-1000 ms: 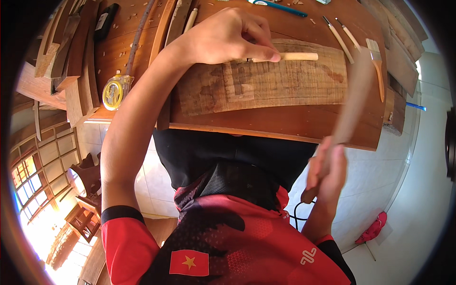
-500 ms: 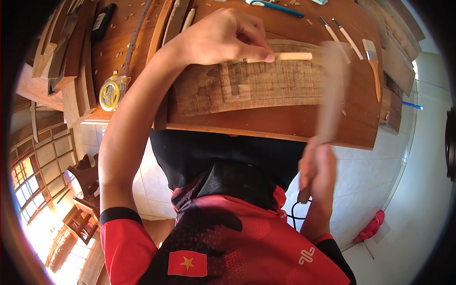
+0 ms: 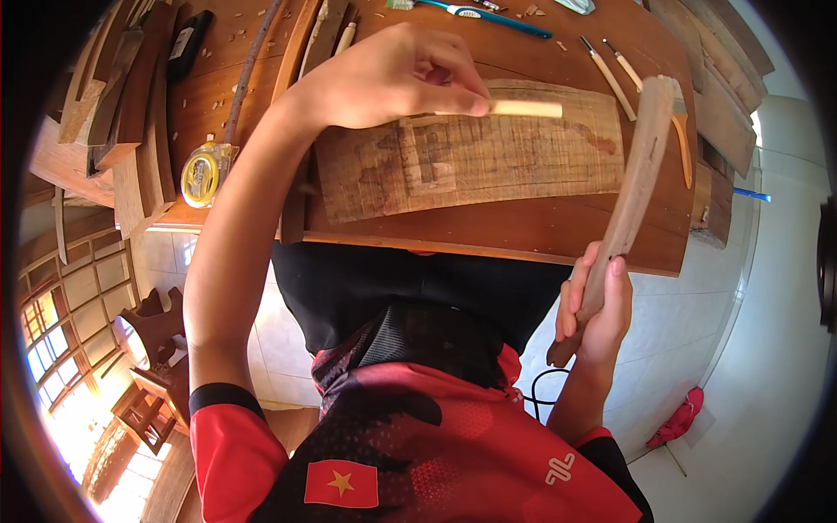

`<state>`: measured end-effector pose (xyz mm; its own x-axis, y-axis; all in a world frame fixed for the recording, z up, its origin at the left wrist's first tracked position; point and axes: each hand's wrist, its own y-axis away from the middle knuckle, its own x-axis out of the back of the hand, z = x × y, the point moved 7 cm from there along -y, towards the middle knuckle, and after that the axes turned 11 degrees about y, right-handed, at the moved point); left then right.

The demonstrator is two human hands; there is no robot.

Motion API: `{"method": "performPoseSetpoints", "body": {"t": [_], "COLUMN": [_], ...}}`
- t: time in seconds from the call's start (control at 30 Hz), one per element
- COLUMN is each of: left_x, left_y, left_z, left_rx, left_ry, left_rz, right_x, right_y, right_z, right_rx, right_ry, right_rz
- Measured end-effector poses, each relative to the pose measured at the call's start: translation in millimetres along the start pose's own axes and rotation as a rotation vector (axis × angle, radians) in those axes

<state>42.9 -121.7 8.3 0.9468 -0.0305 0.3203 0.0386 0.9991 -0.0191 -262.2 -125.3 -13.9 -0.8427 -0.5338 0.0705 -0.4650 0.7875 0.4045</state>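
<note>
Pale wood, a slim round handle (image 3: 532,109), is pinched between the thumb and fingers of the left hand (image 3: 392,83) in the head view, the only one given; its working end is hidden by the hand. It is held over the curved brown board (image 3: 488,166) on the table (image 3: 540,231); whether the board is touched cannot be told. A thick grey-brown stick (image 3: 643,166) is gripped low by the right hand (image 3: 609,318), fingers wrapped around it, and is tilted up to the right, its top overlapping the brush (image 3: 683,148) in view. Main change: half a second ago the stick is blurred and seen nearer the handle; now it is shown sharp, farther right. Handle and left hand are kept in about the same place over the board. Judged from this, the stick is caught between swings, with the handle held steady and no blow being landed.
</note>
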Motion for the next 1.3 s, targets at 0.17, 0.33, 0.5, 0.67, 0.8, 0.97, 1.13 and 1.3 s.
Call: {"method": "performPoseSetpoints", "body": {"t": [0.17, 0.33, 0.5, 0.67, 0.8, 0.97, 1.13, 1.3], "left_x": [22, 26, 11, 5, 3, -9, 9, 81], "left_y": [15, 36, 34, 36, 38, 35, 51, 90], "left_z": [3, 2, 26, 24, 31, 40, 38, 9], "left_rx": [-0.112, 0.104, 0.023, -0.150, -0.245, -0.268, -0.319, -0.098], "left_ry": [0.098, -0.041, -0.400, -0.432, -0.550, -0.628, -0.582, -0.276], "left_rz": [0.143, 0.259, 0.088, 0.148, 0.197, 0.074, 0.165, 0.502], "right_x": [-12, -21, -24, -22, -21, -21, -17, -15], "right_y": [-5, -21, -30, -31, -32, -36, -36, -37], "right_z": [-16, -35, -53, -55, -52, -45, -43, -39], "right_rx": [0.079, 0.165, 0.221, 0.232, 0.230, 0.234, 0.244, 0.229], "right_ry": [0.090, 0.145, 0.229, 0.218, 0.228, 0.239, 0.278, 0.245], "right_rz": [-0.070, -0.099, -0.091, -0.059, -0.056, -0.093, -0.117, -0.092]}}
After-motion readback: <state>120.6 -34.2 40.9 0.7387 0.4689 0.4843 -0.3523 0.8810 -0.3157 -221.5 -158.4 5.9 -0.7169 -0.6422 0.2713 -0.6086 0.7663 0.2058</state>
